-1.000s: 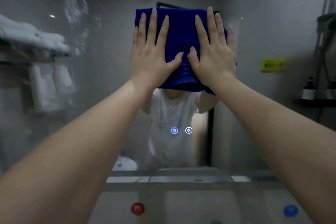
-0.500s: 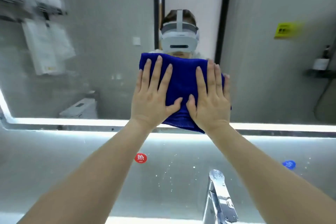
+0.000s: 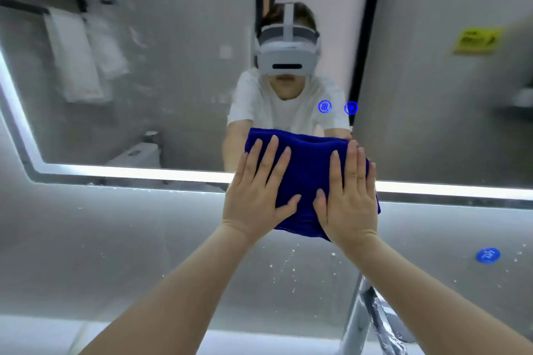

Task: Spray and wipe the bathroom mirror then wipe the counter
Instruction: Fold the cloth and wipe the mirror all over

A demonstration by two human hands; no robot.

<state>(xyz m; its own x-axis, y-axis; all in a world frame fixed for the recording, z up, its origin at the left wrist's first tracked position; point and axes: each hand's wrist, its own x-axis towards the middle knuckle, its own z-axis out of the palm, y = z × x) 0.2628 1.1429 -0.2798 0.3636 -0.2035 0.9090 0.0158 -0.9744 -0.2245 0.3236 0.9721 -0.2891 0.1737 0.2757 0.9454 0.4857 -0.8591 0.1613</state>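
A folded blue cloth (image 3: 305, 164) lies flat against the lower edge of the bathroom mirror (image 3: 173, 81), overlapping the lit strip along the mirror's bottom. My left hand (image 3: 256, 190) presses on its left half with straight, spread fingers. My right hand (image 3: 350, 196) presses on its right half the same way, thumbs nearly meeting in the middle. The cloth's lower edge hangs over the grey wall below the mirror. The counter is barely visible at the bottom.
A chrome tap (image 3: 372, 323) rises at the lower right, close under my right forearm. Water droplets speckle the grey wall (image 3: 115, 239) below the mirror. A blue round sticker (image 3: 487, 254) sits on that wall. Two lit touch icons (image 3: 337, 107) glow on the mirror.
Both hands have slid the cloth down the mirror from high up to its bottom edge, and the cloth now overlaps the lit strip.
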